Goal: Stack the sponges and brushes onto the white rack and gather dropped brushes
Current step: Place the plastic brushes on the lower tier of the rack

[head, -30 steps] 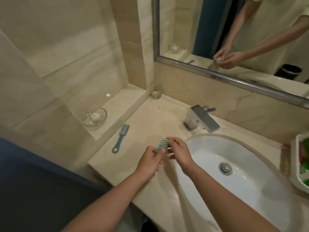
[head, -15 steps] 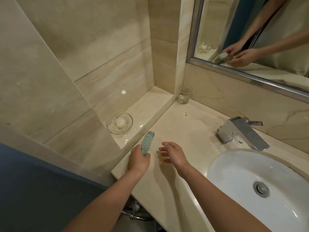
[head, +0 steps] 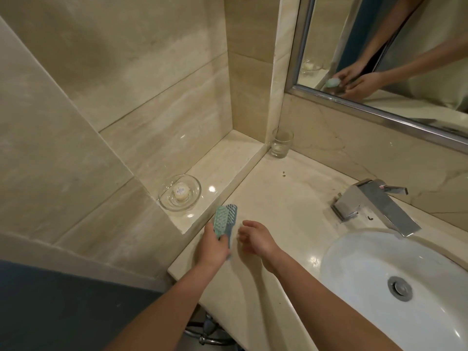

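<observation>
My left hand grips a light green brush by its handle, bristle head pointing away from me. Right beside it lies a blue brush on the counter against the step of the ledge. Its handle runs under my left fingers; whether they hold it too I cannot tell. My right hand hovers just right of both brushes with fingers loosely spread and nothing in it. The white rack and the sponges are out of view.
A glass soap dish with a small round soap sits on the raised ledge left of the brushes. A drinking glass stands in the back corner. The chrome faucet and white basin lie to the right, the mirror above.
My right hand let go of the green brush, which my left hand carried left to the blue brush by the ledge. The view swung left, and the rack left the frame.
</observation>
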Motion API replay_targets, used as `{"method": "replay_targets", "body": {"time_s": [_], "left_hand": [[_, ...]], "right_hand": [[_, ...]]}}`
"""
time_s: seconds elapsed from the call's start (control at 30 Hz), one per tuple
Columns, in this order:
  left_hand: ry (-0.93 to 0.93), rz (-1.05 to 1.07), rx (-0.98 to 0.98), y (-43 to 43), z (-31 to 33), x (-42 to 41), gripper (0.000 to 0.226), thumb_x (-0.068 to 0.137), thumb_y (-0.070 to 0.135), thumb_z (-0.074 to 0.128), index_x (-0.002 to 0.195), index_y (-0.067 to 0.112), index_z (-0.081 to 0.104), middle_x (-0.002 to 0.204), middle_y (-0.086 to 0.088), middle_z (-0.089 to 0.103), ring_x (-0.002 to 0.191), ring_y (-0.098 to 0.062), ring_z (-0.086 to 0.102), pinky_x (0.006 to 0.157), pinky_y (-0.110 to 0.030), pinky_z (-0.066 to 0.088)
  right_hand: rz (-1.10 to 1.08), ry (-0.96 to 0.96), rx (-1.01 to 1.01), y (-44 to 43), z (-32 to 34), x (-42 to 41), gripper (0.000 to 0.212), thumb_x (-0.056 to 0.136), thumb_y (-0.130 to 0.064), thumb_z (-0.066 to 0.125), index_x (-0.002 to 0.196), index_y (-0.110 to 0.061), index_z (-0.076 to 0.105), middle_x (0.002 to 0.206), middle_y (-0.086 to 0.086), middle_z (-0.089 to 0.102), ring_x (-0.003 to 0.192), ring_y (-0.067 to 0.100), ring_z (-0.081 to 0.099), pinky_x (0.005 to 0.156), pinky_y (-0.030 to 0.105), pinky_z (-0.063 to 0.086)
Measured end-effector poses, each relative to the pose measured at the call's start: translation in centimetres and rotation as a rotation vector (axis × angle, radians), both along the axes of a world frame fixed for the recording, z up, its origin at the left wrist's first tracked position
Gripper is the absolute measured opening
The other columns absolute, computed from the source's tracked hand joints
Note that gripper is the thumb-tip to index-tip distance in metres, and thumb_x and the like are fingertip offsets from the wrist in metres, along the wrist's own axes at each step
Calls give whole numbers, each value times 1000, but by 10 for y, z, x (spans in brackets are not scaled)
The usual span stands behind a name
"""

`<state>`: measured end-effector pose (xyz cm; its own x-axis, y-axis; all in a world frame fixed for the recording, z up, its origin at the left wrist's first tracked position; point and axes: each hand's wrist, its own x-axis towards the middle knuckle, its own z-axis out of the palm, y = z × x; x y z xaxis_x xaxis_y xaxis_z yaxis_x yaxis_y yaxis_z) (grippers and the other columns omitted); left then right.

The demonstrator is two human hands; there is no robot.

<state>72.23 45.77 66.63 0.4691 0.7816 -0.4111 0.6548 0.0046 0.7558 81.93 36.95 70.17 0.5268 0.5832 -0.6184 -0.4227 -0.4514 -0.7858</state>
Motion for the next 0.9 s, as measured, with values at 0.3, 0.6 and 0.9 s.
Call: {"method": "replay_targets", "body": {"time_s": [0.3, 0.6, 0.9], "left_hand": [[-102, 148, -338, -10, 6, 12, 20, 85, 13, 64, 103, 12, 57, 72, -12, 68, 48, -14, 59, 41, -22, 41], [-69, 160, -474, -26, 11, 15, 16, 82, 6, 59, 96, 10, 66, 73, -9, 73, 52, -17, 58, 47, -26, 42], [-66, 94, -482, -44, 20, 20, 20, 83, 5, 52, 97, 8, 67, 70, -2, 74, 46, -12, 57, 40, -22, 39]], "right_hand": [[-55, -32, -159, -5, -10, 8, 44, 86, 2, 50, 126, 17, 43, 89, 11, 47, 80, 22, 41, 67, 33, 34], [22, -70, -194, -24, -14, 6, 14, 80, -3, 64, 89, 4, 73, 61, 4, 55, 49, 11, 46, 42, 17, 33], [116, -230, -205, -55, -17, 10, 11, 79, -7, 62, 69, -12, 65, 57, 3, 50, 55, 18, 43, 56, 27, 35]]}}
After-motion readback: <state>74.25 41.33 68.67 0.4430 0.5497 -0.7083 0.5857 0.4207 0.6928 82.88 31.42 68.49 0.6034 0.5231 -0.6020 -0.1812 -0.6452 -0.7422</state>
